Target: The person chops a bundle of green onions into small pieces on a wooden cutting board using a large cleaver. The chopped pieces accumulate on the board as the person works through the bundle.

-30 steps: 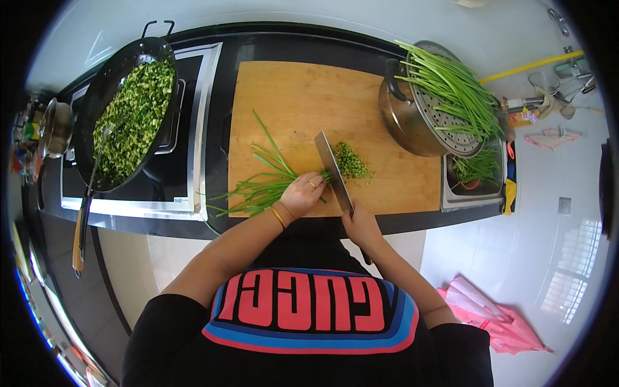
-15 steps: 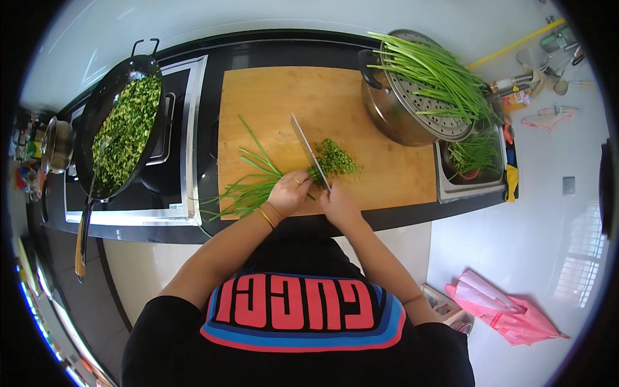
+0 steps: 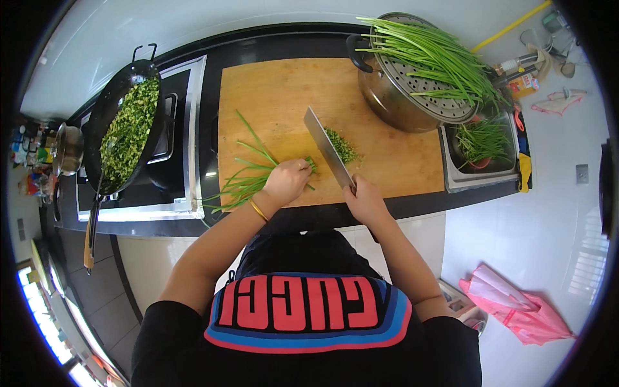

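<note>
With closed fingers, the left hand (image 3: 288, 183) grips green stalks (image 3: 240, 188) on the board (image 3: 277, 97) and the right hand (image 3: 369, 202) a knife (image 3: 327, 148) beside chopped greens (image 3: 343, 146).

A chopping board (image 3: 271, 90) lies between a wok (image 3: 138, 69) on the cooktop (image 3: 184, 138), left, and a steamer pot (image 3: 393, 106), right, topped with long chives (image 3: 432, 61). On the board, a chive bunch (image 3: 238, 187) lies left of the cleaver (image 3: 328, 146), chopped chives (image 3: 343, 147) right. A basin (image 3: 480, 181) holding greens (image 3: 480, 138) sits before the pot.
</note>
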The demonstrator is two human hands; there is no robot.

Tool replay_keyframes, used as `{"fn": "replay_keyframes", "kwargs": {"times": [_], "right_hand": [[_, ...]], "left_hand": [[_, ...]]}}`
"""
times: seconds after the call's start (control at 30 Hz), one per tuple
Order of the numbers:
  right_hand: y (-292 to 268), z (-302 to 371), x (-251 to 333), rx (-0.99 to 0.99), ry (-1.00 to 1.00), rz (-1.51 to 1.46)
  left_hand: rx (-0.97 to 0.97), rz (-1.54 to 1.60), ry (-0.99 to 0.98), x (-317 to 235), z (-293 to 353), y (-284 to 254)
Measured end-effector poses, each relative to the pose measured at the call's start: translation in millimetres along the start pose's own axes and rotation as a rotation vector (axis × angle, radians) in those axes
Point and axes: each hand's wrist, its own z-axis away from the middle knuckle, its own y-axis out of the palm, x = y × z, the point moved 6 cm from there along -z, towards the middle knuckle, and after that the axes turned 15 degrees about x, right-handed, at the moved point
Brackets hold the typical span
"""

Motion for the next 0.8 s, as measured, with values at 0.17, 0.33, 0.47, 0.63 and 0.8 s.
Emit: {"fn": "replay_keyframes", "kwargs": {"times": [0.17,0.33,0.47,0.63,0.8], "right_hand": [[6.7,6.4,2.0,0.014,-0.020,0.046],[10.7,12.9,7.2,0.007,-0.023,-0.004],[13.0,15.9,7.0,0.002,-0.025,0.010],[16.3,21.7,11.8,0.011,-0.005,0.044],[20.0,24.5,14.6,0.031,0.036,0.073]], "left_hand": [[-0.148,-0.123,0.206,-9.0,13.9,-14.2],[-0.241,-0.044,0.178,2.3,16.2,-3.0],[-0.213,0.000,0.134,4.5,12.8,-1.1],[-0.204,-0.094,0.172,0.9,14.6,-8.2],[-0.324,-0.129,0.179,2.3,15.7,1.0]]}}
